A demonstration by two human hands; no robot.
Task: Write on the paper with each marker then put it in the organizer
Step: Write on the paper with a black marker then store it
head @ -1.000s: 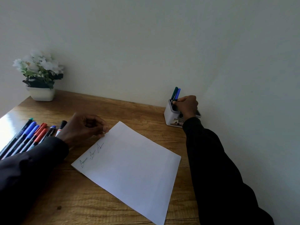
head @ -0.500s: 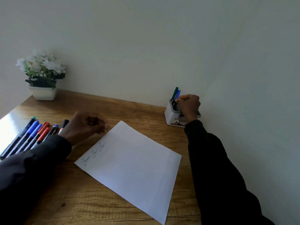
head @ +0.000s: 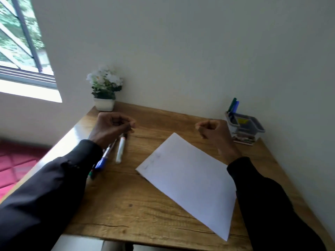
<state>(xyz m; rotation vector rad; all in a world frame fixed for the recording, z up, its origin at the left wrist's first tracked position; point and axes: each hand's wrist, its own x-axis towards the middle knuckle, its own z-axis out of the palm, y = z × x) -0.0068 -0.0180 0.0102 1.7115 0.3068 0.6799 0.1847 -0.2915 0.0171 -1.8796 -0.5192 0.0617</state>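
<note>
Right hand (head: pixel 213 132) withdrawn from organizer (head: pixel 244 126) — empty

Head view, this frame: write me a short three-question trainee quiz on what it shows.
1. True or false: the right hand holds a marker.
2. Which hand is over the markers on the desk? A) left hand B) right hand
3. Fill in: the organizer already holds a blue marker and a ____ marker.

Key: 1 false, it looks empty; 2 A; 3 green.
</note>
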